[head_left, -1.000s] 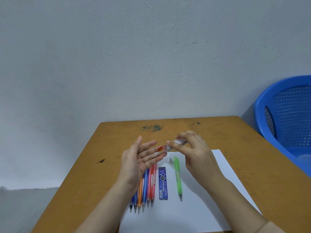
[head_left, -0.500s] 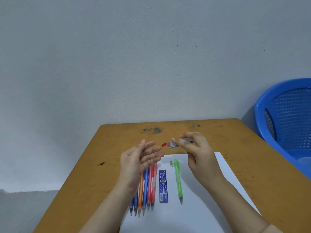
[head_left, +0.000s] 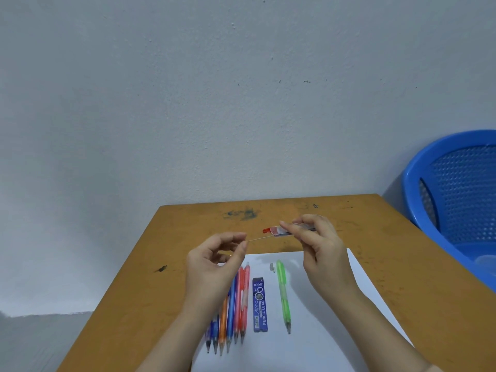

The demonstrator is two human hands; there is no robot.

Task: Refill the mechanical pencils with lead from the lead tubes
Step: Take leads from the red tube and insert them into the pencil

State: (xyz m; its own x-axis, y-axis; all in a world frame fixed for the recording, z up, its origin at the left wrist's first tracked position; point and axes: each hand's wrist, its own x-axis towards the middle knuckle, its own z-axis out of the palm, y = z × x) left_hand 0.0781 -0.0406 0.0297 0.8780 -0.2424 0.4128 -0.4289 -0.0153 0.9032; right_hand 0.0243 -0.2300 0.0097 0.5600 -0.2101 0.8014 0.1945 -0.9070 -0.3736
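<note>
Lead, one thin grey stick (head_left: pixel 259 238), is pinched by fingers (head_left: pixel 242 245) of the left hand (head_left: pixel 214 261); the right hand (head_left: pixel 322 245) grips the clear red-capped lead tube (head_left: pixel 277 231) level, probably against spilling.

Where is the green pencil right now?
In the head view, the green pencil lies on the white paper, just right of the blue lead tube.
</note>
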